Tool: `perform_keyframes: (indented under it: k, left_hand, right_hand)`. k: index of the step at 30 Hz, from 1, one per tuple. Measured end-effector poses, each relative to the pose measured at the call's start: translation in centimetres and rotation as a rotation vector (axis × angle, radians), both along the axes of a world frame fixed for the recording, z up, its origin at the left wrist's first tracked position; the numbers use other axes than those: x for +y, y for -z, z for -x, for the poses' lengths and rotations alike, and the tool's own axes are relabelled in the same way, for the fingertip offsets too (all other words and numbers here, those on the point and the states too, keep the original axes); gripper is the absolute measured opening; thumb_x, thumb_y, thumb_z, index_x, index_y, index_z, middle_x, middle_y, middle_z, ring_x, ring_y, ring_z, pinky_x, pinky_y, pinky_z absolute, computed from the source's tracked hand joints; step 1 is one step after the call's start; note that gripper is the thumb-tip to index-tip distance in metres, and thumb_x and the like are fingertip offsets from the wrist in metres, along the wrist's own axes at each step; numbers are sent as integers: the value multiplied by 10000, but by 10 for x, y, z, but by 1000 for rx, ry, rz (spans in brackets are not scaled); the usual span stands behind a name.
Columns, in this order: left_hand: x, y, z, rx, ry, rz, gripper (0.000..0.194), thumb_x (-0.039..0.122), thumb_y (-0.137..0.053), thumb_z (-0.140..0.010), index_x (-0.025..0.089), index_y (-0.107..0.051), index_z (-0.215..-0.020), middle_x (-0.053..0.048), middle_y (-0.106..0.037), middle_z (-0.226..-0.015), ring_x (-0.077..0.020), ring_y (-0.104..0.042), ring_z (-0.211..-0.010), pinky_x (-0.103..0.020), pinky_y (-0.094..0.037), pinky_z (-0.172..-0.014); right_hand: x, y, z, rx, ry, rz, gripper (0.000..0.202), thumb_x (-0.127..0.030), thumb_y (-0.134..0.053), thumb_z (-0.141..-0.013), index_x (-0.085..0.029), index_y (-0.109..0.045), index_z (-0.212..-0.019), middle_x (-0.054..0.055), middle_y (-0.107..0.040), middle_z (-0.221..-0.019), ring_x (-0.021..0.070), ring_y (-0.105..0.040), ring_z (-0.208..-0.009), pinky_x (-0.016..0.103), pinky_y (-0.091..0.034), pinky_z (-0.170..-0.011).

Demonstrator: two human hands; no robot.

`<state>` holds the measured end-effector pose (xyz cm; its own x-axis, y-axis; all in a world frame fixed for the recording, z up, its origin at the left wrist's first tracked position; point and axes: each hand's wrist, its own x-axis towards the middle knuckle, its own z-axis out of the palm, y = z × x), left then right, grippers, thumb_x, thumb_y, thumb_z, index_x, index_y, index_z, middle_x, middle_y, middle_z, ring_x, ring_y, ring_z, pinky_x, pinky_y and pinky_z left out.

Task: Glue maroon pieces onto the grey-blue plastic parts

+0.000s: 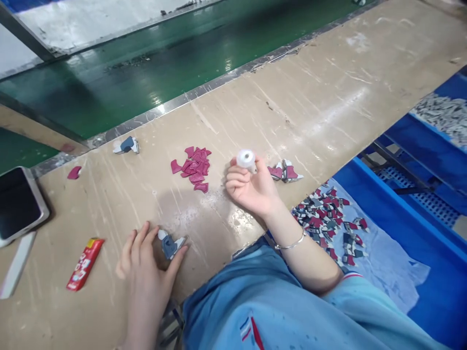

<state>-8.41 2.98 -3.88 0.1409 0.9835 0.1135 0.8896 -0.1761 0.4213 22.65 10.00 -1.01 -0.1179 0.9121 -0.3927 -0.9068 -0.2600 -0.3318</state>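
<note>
Head view, only one. Hands well apart, doing different jobs.

Left hand: low at the near edge, thumb and fingers bracketing a grey-and-white piece that lies flat on the table. Reads as steadying it from two sides, top face left free. Can't tell if the fingertips press or just sit beside it.

Right hand: fingers curled round a white round container, gripped, end with a dark centre facing the camera. Held right of the piece, apart from it; looks parked so the piece stays uncovered.

Loose magenta pieces are heaped beyond and between the hands, likely there so either hand reaches them. Two magenta-and-white pieces lie just right of the right hand, toward the bin side. Blue bin is lower, right of the table, with similar mixed pieces on a pale liner.

Edges: near edge runs close under both wrists, so little margin there. Far edge has a metal strip, with another grey-and-white piece and a lone magenta one near it at left. Phone, white strip and red packet crowd the left. Best open room: far right table, plus the gap between the hands.
</note>
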Motion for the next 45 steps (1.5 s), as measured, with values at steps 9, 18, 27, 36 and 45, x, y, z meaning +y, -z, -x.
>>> perform_keyframes:
  k: [9,18,27,36,45]
  left_hand:
    - [-14,-24,-55,-670,-195,354,771,497,-918,-818,246,-564,-1454,-18,-825,-899,-256,-810,-784,-361,-645,-716]
    - [-15,-25,-66,-860,-165,314,680,272,-901,-834,297,-608,-1446,51,-782,-831,-163,-740,-726,-253,-570,-645]
    - [-17,-27,-65,-845,-145,297,670,267,-903,-840,301,-609,-1442,35,-804,-879,-171,-747,-737,-282,-603,-687]
    - [-18,-24,-67,-844,-138,281,669,236,-895,-855,331,-606,-1451,46,-800,-898,-154,-724,-724,-272,-594,-682]
    - [-18,-26,-66,-818,-152,262,665,257,-895,-858,345,-613,-1454,55,-774,-878,-149,-703,-695,-287,-618,-694]
  right_hand:
    - [-52,11,56,-863,122,-233,580,-779,-880,-734,-258,-695,-910,-16,-650,-727,165,-549,-580,327,-469,-555]
    - [-66,30,48,-1379,304,-637,413,-676,-763,-944,-287,-747,-1083,14,-701,-970,207,-692,-793,364,-533,-693]
    - [-69,30,47,-1523,303,-629,428,-708,-685,-969,-304,-705,-1108,46,-671,-979,255,-696,-810,436,-567,-710]
    - [-69,31,49,-1507,391,-667,423,-711,-722,-946,-320,-727,-1107,39,-674,-932,236,-681,-742,417,-559,-638]
    - [-74,30,52,-1531,427,-638,460,-733,-747,-914,-312,-722,-1098,18,-657,-886,232,-696,-732,419,-577,-622]
